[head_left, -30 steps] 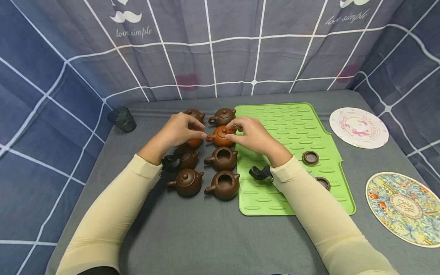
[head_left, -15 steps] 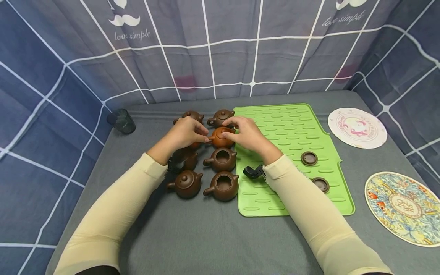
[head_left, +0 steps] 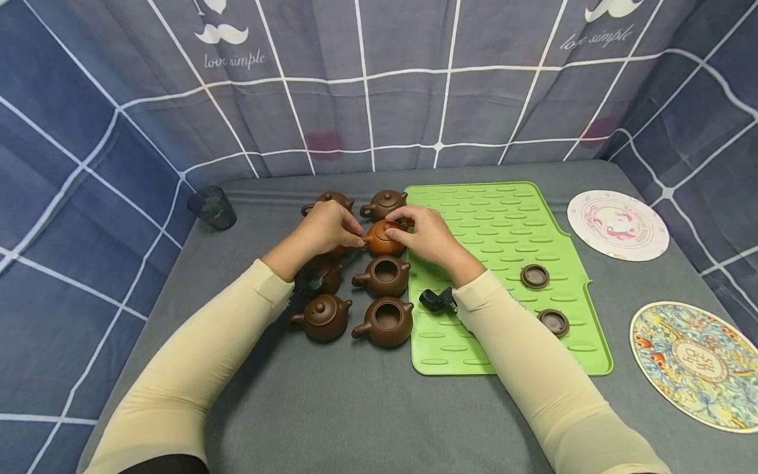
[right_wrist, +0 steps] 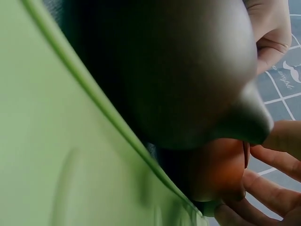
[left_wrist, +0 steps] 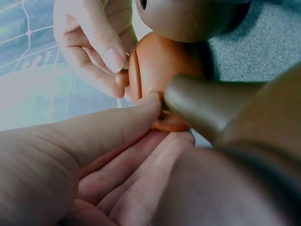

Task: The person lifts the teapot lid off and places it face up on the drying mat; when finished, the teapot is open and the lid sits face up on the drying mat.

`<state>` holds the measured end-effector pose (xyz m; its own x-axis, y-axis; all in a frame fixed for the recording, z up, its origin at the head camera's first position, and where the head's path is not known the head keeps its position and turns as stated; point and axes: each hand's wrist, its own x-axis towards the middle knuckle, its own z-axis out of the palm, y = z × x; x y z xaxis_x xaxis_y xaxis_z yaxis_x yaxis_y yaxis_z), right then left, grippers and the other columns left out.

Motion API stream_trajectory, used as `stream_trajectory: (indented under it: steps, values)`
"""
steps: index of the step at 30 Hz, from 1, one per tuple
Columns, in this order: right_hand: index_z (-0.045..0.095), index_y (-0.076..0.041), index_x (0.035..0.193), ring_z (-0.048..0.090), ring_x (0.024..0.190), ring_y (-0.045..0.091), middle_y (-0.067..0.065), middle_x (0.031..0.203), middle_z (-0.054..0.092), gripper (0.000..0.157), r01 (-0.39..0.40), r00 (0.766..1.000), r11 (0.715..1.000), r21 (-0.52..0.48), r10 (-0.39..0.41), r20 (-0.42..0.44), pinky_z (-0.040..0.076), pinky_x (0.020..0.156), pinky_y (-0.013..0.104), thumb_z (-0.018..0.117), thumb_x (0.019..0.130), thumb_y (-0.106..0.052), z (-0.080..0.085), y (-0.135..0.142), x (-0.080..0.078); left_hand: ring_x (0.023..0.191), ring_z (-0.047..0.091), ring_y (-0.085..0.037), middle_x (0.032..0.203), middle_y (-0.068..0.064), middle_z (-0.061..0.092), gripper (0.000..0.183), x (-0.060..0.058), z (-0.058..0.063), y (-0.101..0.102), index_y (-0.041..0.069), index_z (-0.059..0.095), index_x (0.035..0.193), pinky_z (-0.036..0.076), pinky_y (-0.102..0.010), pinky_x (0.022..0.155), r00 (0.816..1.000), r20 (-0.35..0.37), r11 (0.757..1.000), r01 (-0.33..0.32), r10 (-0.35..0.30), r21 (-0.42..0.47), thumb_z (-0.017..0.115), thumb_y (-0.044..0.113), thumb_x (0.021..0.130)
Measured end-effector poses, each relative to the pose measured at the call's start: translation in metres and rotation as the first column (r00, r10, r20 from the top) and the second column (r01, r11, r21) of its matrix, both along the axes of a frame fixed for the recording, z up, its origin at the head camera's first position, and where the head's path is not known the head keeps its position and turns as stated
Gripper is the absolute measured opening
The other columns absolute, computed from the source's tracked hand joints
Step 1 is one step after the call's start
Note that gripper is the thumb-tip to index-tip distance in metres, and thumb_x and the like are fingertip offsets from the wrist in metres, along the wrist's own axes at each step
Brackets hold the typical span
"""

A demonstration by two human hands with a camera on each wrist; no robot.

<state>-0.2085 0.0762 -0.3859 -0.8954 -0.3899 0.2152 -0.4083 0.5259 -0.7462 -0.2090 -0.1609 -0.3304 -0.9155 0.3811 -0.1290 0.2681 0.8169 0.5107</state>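
An orange teapot (head_left: 382, 247) with its lid on stands among brown teapots. My left hand (head_left: 322, 232) pinches its handle from the left; the left wrist view shows the thumb on that side of the orange teapot (left_wrist: 164, 59). From the right, my right hand (head_left: 431, 236) pinches the lid's small knob (left_wrist: 122, 78) between thumb and fingers. Just in front sit two lidless brown teapots, a nearer one (head_left: 391, 334) and a farther one (head_left: 387, 286). Another orange teapot (head_left: 339, 251) is mostly hidden behind my left hand.
A lidded brown teapot (head_left: 324, 320) stands front left, another (head_left: 383, 206) behind the orange one. Two brown lids (head_left: 535, 276) (head_left: 554, 322) lie on the green mat (head_left: 503, 230). A dark glass (head_left: 213, 208) lies back left. Two round placemats (head_left: 618, 225) (head_left: 699, 362) lie at right.
My left hand has moved slightly right onto the orange teapot's handle, which showed beside its fingertips before. My right hand stays at the lid, its wrist shifted slightly left.
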Motion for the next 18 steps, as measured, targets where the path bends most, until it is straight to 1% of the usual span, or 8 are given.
stream_trajectory:
  steps: [4,9,15,18]
  values:
    - [0.077,-0.010,0.124,0.063,0.121,0.027,0.007,0.126,0.072,0.029,0.008,1.000,1.000,-0.002,-0.008,0.005,0.047,0.104,0.043,0.080,0.098,-0.022,-0.0007,0.0007,-0.0004,0.093,0.070,-0.021,0.088,0.000,0.078,0.016,-0.0010,-0.0015,0.0004,0.008,0.085,0.098,0.055,-0.041,0.089,1.000,-0.010,0.999,0.030,-0.030,-0.016,0.091,0.017,0.086]
    - [0.076,-0.008,0.123,0.064,0.117,0.026,0.008,0.124,0.072,0.028,0.007,1.000,1.000,-0.009,-0.007,0.006,0.048,0.102,0.042,0.080,0.098,-0.021,-0.0022,0.0010,-0.0003,0.086,0.071,-0.019,0.085,0.001,0.078,0.014,-0.0011,-0.0031,0.0006,0.007,0.085,0.096,0.054,-0.040,0.089,0.998,-0.038,0.998,0.058,-0.059,-0.024,0.091,0.016,0.087]
    - [0.077,-0.009,0.121,0.065,0.111,0.024,0.006,0.119,0.073,0.026,-0.001,1.000,1.000,-0.018,0.000,-0.008,0.049,0.098,0.040,0.080,0.098,-0.021,-0.0059,0.0013,-0.0010,0.076,0.070,-0.015,0.080,0.003,0.076,0.013,-0.0004,-0.0058,-0.0004,0.007,0.085,0.096,0.056,-0.038,0.078,0.994,-0.077,0.997,0.072,-0.073,-0.016,0.090,0.017,0.088]
    - [0.078,-0.009,0.119,0.065,0.110,0.023,0.006,0.117,0.073,0.024,-0.004,1.000,1.000,-0.019,0.004,-0.011,0.049,0.097,0.040,0.080,0.098,-0.020,-0.0076,0.0016,-0.0010,0.076,0.070,-0.015,0.081,0.002,0.076,0.013,0.0003,-0.0066,-0.0004,0.008,0.086,0.096,0.056,-0.037,0.075,0.994,-0.083,0.998,0.065,-0.065,-0.006,0.090,0.018,0.088]
